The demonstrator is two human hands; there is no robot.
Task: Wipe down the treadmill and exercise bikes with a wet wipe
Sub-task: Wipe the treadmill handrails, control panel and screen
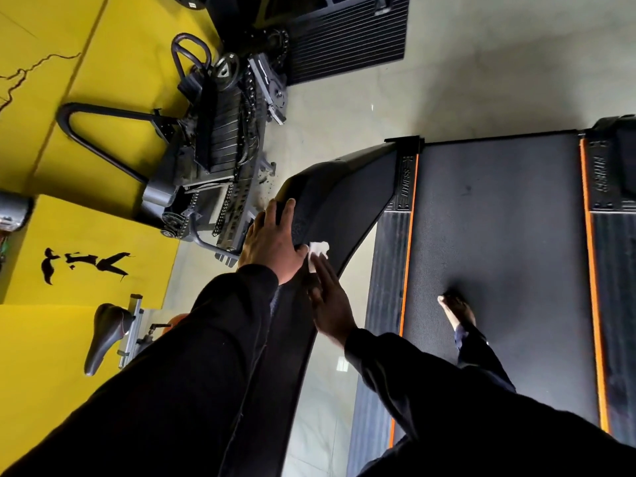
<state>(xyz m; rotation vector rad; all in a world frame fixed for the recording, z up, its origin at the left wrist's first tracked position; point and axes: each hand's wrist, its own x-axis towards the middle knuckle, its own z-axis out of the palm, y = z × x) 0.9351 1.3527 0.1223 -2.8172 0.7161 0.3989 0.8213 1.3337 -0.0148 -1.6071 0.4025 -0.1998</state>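
**Wiping the treadmill's side arm**

Closest to me are my two black sleeves [192,373], reaching down and forward from the bottom of the view. My right hand [332,304] lies flat against the inner face of the treadmill's dark side arm [347,197], fingers straight and together, pressing the white wet wipe [316,253] against the plastic; the wipe sticks out crumpled past my fingertips. My left hand [272,242] sits just beside it on the outer edge of the same arm, fingers straight and spread, draped over the rounded top with the thumb nearly touching the wipe. Neither hand curls round anything.

To my right, my bare foot [457,311] stands on the grey treadmill belt [495,235], which runs away from me between two orange strips [411,242] and ribbed black side rails [387,304].

To my left, a grey bike saddle [105,333] pokes up above the yellow floor mat [62,339], which carries a black painted figure [86,265].

Beyond my hands, on the pale tiled floor [344,108], lies a dismantled black machine [220,146] with chains, stair-like slats and looped tube handles, partly on the yellow mat. Farthest off, a black ribbed mat [344,43] lies at the top of the view under a dark frame.
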